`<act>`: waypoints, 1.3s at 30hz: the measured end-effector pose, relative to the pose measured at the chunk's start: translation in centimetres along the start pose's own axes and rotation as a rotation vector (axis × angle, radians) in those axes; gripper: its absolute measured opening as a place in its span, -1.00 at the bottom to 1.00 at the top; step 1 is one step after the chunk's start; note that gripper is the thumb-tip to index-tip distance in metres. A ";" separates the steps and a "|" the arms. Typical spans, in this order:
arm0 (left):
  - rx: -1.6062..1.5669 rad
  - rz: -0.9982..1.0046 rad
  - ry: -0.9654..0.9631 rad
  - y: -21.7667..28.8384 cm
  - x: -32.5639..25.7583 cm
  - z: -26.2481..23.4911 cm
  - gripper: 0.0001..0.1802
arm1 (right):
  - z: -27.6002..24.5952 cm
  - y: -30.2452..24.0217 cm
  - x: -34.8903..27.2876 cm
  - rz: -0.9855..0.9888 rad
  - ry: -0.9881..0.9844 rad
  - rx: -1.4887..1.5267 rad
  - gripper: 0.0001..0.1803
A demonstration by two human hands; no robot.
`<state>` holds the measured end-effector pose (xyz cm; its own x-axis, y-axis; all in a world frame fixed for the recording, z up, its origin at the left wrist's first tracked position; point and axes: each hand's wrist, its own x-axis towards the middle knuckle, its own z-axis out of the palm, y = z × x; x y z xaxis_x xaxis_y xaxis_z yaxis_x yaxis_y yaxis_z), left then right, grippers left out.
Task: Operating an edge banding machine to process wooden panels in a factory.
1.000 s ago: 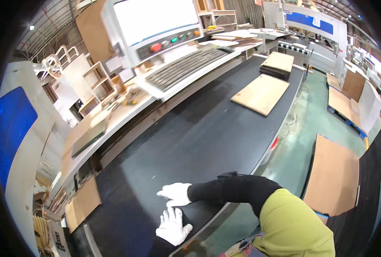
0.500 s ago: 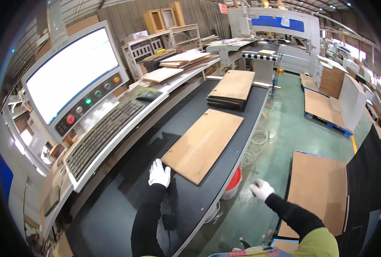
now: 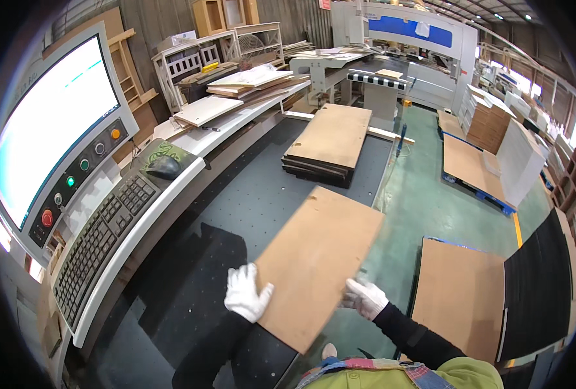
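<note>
A flat rectangular wood-fibre board point(image 3: 320, 259) lies at an angle over the dark work table point(image 3: 262, 175), its right side reaching past the table's edge. My left hand point(image 3: 246, 295), in a white glove, grips the board's left edge near its close end, with the thumb toward the top face. Across from it, my gloved right hand point(image 3: 365, 298) is at the right edge, its fingertips against the board and partly hidden by it. Beyond the board, a stack of similar boards point(image 3: 330, 136) with dark edges rests on the table.
Left of the table stand a control screen point(image 3: 61, 129) with buttons, a keyboard point(image 3: 106, 236) and a mouse point(image 3: 163, 167). To the right, on the green floor, a brown sheet stack point(image 3: 459, 292) lies beside black panels point(image 3: 540, 285). A large white machine point(image 3: 417, 39) stands at the back.
My right hand has come in from over the floor to the board's right edge. The board has shifted nearer and right, past the table edge. My left hand has moved onto its left edge.
</note>
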<state>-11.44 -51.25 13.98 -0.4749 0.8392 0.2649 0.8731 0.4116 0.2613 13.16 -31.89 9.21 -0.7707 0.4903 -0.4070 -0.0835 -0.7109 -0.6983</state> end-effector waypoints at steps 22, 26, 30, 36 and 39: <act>-1.462 -0.685 0.075 9.4 22.1 9.3 -0.24 | -6.7 -31.6 26.0 -0.334 0.053 -0.079 -0.88; -1.505 -0.866 0.158 11.3 32.0 12.7 -0.23 | -6.7 -36.3 34.1 -0.323 0.003 -0.106 -0.84; -1.192 -0.907 0.270 12.0 39.3 14.2 -0.25 | -7.2 -40.8 36.4 -0.204 -0.196 -0.187 -0.70; -0.803 -0.979 0.279 13.5 42.1 14.0 -0.25 | -8.9 -49.2 36.7 0.259 -0.483 -1.252 -0.55; -0.569 -0.994 0.101 13.8 42.6 13.1 -0.14 | -8.0 -52.4 39.0 -0.392 -0.382 -1.241 -0.56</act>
<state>-18.21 -5.21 16.71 -0.9553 0.1905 -0.2262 -0.0562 0.6341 0.7712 -7.49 28.53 25.28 -0.9706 0.2402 -0.0150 0.1276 0.4607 -0.8783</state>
